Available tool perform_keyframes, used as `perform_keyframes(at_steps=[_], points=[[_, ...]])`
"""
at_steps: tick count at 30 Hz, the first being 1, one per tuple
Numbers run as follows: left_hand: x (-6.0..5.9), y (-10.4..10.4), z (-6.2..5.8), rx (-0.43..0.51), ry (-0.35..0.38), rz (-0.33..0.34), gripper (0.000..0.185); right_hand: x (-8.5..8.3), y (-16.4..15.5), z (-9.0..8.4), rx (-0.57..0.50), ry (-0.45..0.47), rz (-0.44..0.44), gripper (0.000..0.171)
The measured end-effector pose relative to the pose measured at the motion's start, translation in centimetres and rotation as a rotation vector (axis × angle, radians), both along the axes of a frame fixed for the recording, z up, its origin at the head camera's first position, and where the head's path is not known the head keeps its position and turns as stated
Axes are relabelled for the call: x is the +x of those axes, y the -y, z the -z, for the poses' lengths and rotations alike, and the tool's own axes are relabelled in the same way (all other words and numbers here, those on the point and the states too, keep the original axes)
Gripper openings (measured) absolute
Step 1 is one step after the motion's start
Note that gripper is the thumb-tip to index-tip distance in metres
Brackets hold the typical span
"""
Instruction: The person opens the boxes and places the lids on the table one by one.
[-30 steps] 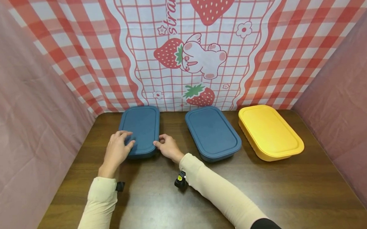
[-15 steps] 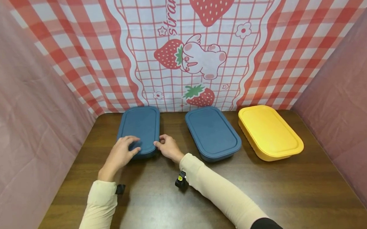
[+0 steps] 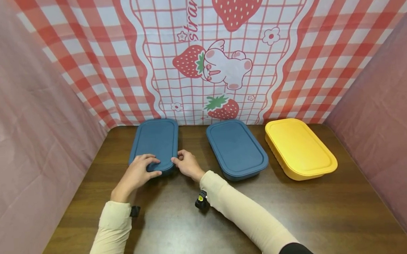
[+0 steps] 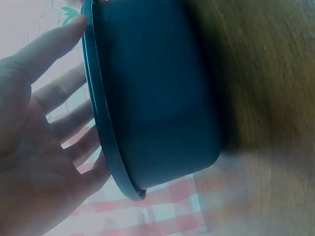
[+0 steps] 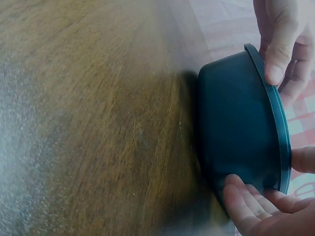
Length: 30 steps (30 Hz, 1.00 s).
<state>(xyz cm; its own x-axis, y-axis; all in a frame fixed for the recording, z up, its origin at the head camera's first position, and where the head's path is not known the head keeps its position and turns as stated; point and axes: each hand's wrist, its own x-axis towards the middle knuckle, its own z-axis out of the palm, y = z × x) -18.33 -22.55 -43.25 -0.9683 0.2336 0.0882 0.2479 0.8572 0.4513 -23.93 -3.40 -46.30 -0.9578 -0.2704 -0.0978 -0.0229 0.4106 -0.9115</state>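
A lidded dark blue container (image 3: 156, 144) is held at its near end by two hands on a brown wooden table (image 3: 226, 216), at about ten o'clock from the table's centre. The left hand (image 3: 138, 175) is laid over the near left corner of the lid, its fingers (image 4: 59, 93) stretched along the top while the thumb is curled under the rim, so the corner is pinched between them. The right hand (image 3: 187, 165) is set at the near right corner, thumb (image 5: 278, 54) pressed on the lid's edge and fingertips (image 5: 246, 199) against the side wall, clamping that corner as well. In the wrist views the container (image 5: 241, 132) is seen resting flat on the wood.

A second blue container (image 3: 236, 148), also lidded, lies just beside it at three o'clock, with a gap of bare wood between them. A yellow container (image 3: 300, 148) is placed further on at three o'clock, near the second blue one. All three are ranged along the far edge of the table. A red-and-white checked cloth with strawberries (image 3: 208, 59) is hung behind them at twelve o'clock, and pink fabric (image 3: 26, 148) is draped at nine and three o'clock. Cream sleeves (image 3: 247, 215) are worn on both forearms.
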Motion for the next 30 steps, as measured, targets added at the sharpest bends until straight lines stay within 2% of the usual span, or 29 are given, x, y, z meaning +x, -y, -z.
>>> perform_keyframes(at_steps=[7,15,22,30], points=[[-0.2,-0.5,0.2,-0.003,-0.049,-0.016,0.037,-0.1,-0.3,0.0,-0.006,-0.005,0.002,0.037],[-0.2,-1.0,0.2,-0.024,-0.063,-0.024,0.031,-0.2,-0.7,0.6,0.069,-0.104,-0.023,0.040],[0.1,-1.6,0.1,-0.071,-0.068,-0.020,0.021,-0.4,-1.2,0.8,0.072,-0.136,-0.048,0.041],[0.4,-1.6,-0.6,-0.101,-0.059,-0.038,0.020,-0.1,-1.5,0.6,0.074,-0.167,-0.144,0.049]])
